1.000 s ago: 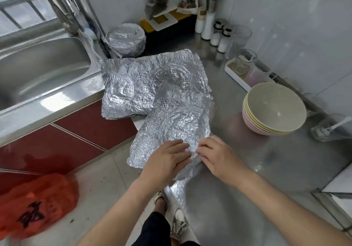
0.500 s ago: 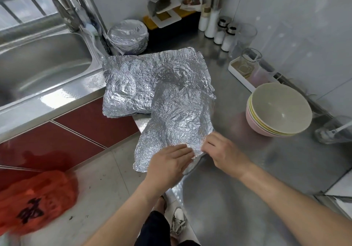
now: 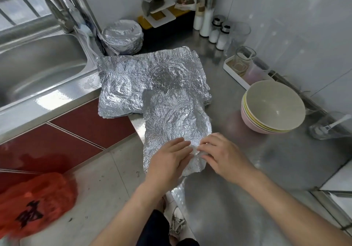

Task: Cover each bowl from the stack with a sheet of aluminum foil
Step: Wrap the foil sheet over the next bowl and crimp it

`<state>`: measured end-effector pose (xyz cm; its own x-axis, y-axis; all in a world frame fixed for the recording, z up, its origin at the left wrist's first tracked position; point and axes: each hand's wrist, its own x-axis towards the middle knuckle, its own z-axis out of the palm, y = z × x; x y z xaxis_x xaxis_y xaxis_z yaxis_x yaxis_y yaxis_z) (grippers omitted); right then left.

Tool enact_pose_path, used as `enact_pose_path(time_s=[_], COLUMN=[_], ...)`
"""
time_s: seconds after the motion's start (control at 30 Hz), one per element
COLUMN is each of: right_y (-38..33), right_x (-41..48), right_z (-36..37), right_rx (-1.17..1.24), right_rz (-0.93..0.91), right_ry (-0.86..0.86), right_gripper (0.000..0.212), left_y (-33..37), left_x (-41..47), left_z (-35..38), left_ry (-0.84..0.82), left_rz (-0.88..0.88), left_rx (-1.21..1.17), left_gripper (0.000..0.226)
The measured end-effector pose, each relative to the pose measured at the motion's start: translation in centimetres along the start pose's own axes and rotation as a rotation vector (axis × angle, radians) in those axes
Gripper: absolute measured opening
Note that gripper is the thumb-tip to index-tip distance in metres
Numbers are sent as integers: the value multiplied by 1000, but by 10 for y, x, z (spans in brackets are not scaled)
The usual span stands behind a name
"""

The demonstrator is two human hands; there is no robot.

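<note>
1. My hands are together at the near end of the top foil sheet (image 3: 171, 118), fingertips almost touching.
2. My left hand (image 3: 167, 162) lies on the sheet with its fingers fairly straight; the thumb is hidden.
3. My right hand (image 3: 222, 158) pinches the crumpled near edge with curled fingertips.
4. The sheet hangs over the left edge of the table (image 3: 247, 198), and its far end rests on the foil pile (image 3: 133, 81).
5. The bowl stack (image 3: 272, 106) sits uncovered near the table's right edge, well apart from the sheet.
6. One covered bowl (image 3: 122, 36) stands at the far left corner, beside the sink (image 3: 38, 70).
</note>
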<state>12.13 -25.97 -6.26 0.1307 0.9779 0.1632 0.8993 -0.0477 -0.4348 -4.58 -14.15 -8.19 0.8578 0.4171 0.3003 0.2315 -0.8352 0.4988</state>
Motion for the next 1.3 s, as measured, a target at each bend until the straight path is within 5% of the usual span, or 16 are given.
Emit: enact_pose_path(time_s=[0.2, 0.33, 0.43, 0.87, 0.93, 1.0, 1.13, 1.2, 1.3], right_y=[-2, 2, 2, 2, 3, 3, 2, 2, 4], right_x=[2, 3, 3, 4, 4, 3, 2, 2, 3], right_z=[18, 22, 24, 21, 20, 19, 21, 21, 21], right_rx=[-19, -13, -11, -33, -41, -64, -83, -89, -92], right_rz=[-30, -30, -39, -53, -51, -55, -65, -63, -62], right_ry=[22, 59, 65, 55, 53, 54, 59, 57, 54], right_gripper=[17, 17, 18, 20, 19, 18, 20, 20, 22], left_y=[-18, -21, -22, -45, -41, -30, -11, -16, -30], left_x=[-11, -9, -2, -5, -2, 4, 16, 9, -6], left_z=[-7, -19, -28, -16, -27, -38, -30, -17, -8], left_ry=[-10, 253, 265, 385, 440, 402, -180, -324, -324], left_rz=[-61, -445, -693, -959, -839, -519, 83, 156, 121], left_rx=[-12, 13, -165, -571, -335, -45, -17, 16, 132], left_gripper=[39, 28, 27, 32, 36, 34, 31, 41, 49])
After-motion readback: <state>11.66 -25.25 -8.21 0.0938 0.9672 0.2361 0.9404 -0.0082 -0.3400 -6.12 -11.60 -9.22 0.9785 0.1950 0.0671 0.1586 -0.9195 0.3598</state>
